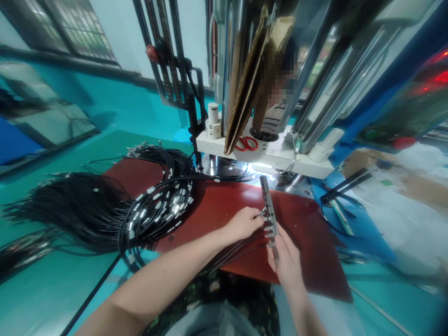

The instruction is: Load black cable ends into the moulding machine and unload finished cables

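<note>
My right hand (285, 254) is wrapped round the lower end of a narrow metal bar (269, 203) that points away from me over the red-brown board. Several small metal cable ends (269, 228) sit along the bar's left side, with thin black cables running from them toward the lower left. My left hand (245, 224) pinches one cable end at the bar's left edge. To the left lies a big coiled bundle of black cables (161, 200) with silvery connectors.
The red-brown board (224, 200) lies before a machine with a white plate (273, 156) and upright rods. Red-handled scissors (247, 143) rest on that plate. On the right, tools lie on a blue mat (373, 233).
</note>
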Available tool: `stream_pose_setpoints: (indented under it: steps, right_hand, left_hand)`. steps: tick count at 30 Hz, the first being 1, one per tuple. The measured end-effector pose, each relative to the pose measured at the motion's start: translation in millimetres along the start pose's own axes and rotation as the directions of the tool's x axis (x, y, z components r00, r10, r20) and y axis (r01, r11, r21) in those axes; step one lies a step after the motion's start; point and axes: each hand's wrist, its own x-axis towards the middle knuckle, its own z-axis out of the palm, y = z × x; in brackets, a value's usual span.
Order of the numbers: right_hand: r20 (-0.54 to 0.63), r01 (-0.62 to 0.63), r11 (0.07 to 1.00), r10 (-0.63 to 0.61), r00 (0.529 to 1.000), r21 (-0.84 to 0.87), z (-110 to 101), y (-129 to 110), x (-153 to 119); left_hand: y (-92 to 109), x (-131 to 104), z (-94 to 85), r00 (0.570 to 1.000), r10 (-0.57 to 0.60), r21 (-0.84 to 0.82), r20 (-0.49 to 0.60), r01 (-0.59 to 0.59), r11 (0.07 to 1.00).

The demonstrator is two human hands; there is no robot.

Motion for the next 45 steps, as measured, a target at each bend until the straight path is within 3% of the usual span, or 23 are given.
stream_pose_setpoints:
  steps: [7,11,14,18,19,22,25,28,33,39,42,45]
  right_hand:
    - [0.036,0.016,0.998,-0.014,0.999,-0.064,3.6,-1.9,1.6]
    - [0.066,0.015,0.997,-0.01,0.998,-0.073,3.8,5.7,4.7]
    - [0.023,-0.035,0.999,0.036,0.999,-0.034,2.9,6.3,4.3]
    - [-0.045,-0.08,0.995,0.082,0.996,0.054,0.4,2.1,1.8]
    - [-0.058,-0.078,0.994,0.083,0.995,0.078,-0.3,1.3,1.5]
    - [-0.059,-0.077,0.989,0.085,0.995,0.125,-2.3,1.3,1.6]
    - [0.001,-0.063,0.996,0.063,0.998,0.068,-3.4,3.1,1.8]
    - [0.051,-0.043,0.999,0.043,0.998,-0.002,-2.6,2.1,0.8]
    - [0.069,-0.033,0.996,0.039,0.997,-0.084,0.7,-2.5,0.1]
    - [0.124,0.01,0.987,0.01,0.992,-0.163,-0.2,8.4,4.5]
    - [0.094,-0.053,0.993,0.063,0.994,-0.107,-1.0,10.3,4.0]
    - [0.054,-0.079,0.996,0.081,0.995,-0.049,-2.2,7.7,2.2]
  left_hand:
    - [-4.6,1.9,-0.2,1.0,-0.02,-0.053,0.004,0.02,0.998]
    - [-8.0,0.6,0.7,0.999,0.024,-0.065,-0.031,-0.026,0.998]
    - [-6.2,-0.2,-3.4,0.996,0.067,-0.1,-0.052,-0.072,0.992]
    - [1.5,0.5,-15.6,0.971,0.05,-0.333,-0.233,-0.128,0.934]
    - [3.4,0.4,-18.4,0.972,0.022,-0.425,-0.234,-0.122,0.897]
    - [6.6,-0.5,-21.7,0.996,-0.045,-0.621,-0.081,-0.015,0.784]
    - [5.8,-0.9,-18.1,0.991,-0.129,-0.566,-0.039,0.085,0.82]
    - [3.4,0.3,-14.1,0.986,-0.15,-0.438,-0.075,0.102,0.893]
    - [-0.4,4.7,-16.2,0.981,-0.173,-0.393,-0.088,0.126,0.911]
    - [-7.7,6.3,-16.7,0.984,-0.102,-0.367,-0.149,0.041,0.929]
    - [-8.2,5.1,-17.5,0.983,-0.042,-0.328,-0.176,-0.018,0.945]
    - [-3.5,4.0,-22.9,0.974,-0.075,-0.375,-0.214,-0.011,0.927]
